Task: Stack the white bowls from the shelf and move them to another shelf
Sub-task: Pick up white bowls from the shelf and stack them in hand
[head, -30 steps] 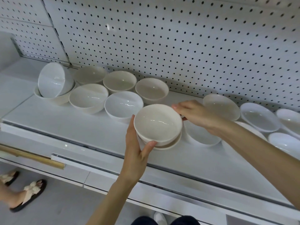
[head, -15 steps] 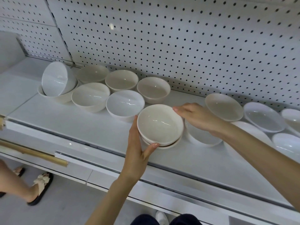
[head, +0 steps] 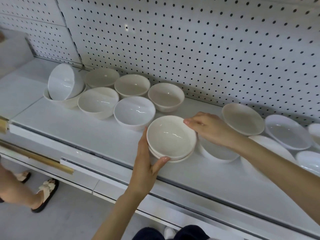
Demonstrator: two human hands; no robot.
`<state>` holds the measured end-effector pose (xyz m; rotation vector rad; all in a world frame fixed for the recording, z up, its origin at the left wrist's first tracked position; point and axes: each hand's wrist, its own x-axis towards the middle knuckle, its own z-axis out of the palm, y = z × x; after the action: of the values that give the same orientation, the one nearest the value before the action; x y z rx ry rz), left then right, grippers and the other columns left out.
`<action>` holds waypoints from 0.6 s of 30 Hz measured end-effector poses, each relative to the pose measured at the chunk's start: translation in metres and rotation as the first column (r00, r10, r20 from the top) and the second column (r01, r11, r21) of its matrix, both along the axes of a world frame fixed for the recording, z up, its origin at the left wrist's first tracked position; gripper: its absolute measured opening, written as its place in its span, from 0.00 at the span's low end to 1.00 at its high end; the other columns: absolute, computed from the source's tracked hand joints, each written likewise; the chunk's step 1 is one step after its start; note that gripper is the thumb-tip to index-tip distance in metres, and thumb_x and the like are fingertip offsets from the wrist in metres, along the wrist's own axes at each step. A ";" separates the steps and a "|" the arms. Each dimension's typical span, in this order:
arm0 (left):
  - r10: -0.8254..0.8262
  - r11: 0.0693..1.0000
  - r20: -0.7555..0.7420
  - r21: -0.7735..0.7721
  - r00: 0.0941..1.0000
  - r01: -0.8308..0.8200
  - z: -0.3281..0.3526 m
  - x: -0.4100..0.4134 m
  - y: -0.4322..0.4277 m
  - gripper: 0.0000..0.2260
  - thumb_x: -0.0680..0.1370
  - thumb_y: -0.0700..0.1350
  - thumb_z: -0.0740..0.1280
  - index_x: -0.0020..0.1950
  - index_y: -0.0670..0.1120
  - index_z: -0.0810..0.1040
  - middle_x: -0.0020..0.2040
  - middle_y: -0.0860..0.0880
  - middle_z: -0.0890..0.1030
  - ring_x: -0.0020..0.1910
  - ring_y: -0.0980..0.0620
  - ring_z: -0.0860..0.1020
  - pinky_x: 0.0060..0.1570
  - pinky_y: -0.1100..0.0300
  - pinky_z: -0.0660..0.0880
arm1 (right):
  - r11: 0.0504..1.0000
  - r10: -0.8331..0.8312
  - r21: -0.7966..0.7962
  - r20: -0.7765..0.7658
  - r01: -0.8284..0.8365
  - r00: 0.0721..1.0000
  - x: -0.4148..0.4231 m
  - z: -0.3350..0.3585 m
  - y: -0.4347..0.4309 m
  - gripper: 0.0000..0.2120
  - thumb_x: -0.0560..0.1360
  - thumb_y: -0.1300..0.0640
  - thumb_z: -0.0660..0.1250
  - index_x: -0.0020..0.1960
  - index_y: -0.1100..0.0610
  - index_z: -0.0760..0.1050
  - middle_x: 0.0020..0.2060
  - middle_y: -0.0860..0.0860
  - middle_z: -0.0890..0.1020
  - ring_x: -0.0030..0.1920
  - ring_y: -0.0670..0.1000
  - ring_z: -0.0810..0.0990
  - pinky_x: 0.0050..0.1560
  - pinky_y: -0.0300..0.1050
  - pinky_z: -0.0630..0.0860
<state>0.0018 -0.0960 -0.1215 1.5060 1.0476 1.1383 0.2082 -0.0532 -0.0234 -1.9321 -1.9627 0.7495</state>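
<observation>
My left hand [head: 145, 163] grips the stacked glossy white ceramic bowls [head: 171, 137]; my right hand [head: 209, 130], grip unclear, overlies the next white round bowl [head: 218, 153], right of centre.

My left hand [head: 147, 163] wraps the stacked bowls [head: 170, 135]. Its fingers vanish behind them at 9 o'clock, and only my thumb shows, at 6 o'clock. Of the lower bowl [head: 180, 159] just a rim edge peeks out. My right hand [head: 209, 130] sits at the stack's 2 o'clock; I can't tell whether its curled fingertips pinch the rim. It covers much of another bowl [head: 220, 153], and my forearm [head: 277, 170] hides part of a plate [head: 271, 144]. At the view's 3 o'clock, two dishes [head: 315, 134] are cut by the edge.
</observation>
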 end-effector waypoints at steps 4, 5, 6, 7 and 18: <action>-0.024 1.000 -0.028 0.004 0.999 0.024 0.001 -0.004 0.001 0.41 0.72 0.57 0.70 0.78 0.52 0.52 0.76 0.55 0.62 0.75 0.54 0.61 0.74 0.46 0.61 | 0.997 -0.071 0.004 -0.039 0.072 0.997 0.010 0.001 0.024 0.20 0.79 0.46 0.60 0.53 0.63 0.78 0.50 0.61 0.82 0.45 0.54 0.81 0.50 0.47 0.75; -0.023 1.000 -0.032 -0.004 0.999 0.022 0.002 -0.004 0.000 0.41 0.72 0.57 0.70 0.78 0.53 0.51 0.76 0.55 0.61 0.75 0.56 0.60 0.75 0.49 0.60 | 0.997 -0.076 0.023 -0.063 0.078 0.995 0.013 0.000 0.034 0.16 0.79 0.47 0.61 0.55 0.58 0.78 0.49 0.59 0.83 0.41 0.51 0.81 0.50 0.47 0.76; -0.018 1.000 -0.034 -0.010 0.999 0.018 0.004 -0.003 0.000 0.40 0.72 0.58 0.69 0.78 0.54 0.51 0.76 0.56 0.61 0.75 0.58 0.60 0.74 0.54 0.60 | 0.996 -0.084 0.034 -0.094 0.088 0.992 0.015 -0.002 0.043 0.14 0.79 0.49 0.61 0.59 0.55 0.77 0.48 0.59 0.83 0.38 0.50 0.81 0.50 0.48 0.77; -0.010 1.000 -0.035 -0.013 0.999 0.010 0.006 -0.002 -0.001 0.38 0.72 0.59 0.67 0.77 0.56 0.51 0.76 0.57 0.61 0.75 0.60 0.60 0.73 0.60 0.60 | 0.994 -0.101 0.024 -0.142 0.106 0.985 0.017 -0.005 0.054 0.13 0.80 0.50 0.61 0.61 0.54 0.75 0.47 0.59 0.83 0.35 0.50 0.80 0.48 0.48 0.78; 0.083 0.997 -0.091 0.006 0.992 -0.083 0.018 -0.003 -0.009 0.39 0.74 0.72 0.53 0.78 0.51 0.53 0.76 0.59 0.61 0.74 0.64 0.61 0.68 0.73 0.59 | 0.930 -0.298 -0.329 -0.405 0.166 0.864 0.011 -0.028 0.124 0.19 0.80 0.47 0.60 0.64 0.60 0.70 0.38 0.58 0.80 0.34 0.54 0.77 0.39 0.45 0.75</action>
<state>-0.0009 -0.1054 -0.1036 1.5403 1.1809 1.1369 0.2189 0.0711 -0.0516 -1.8801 -1.3715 1.3279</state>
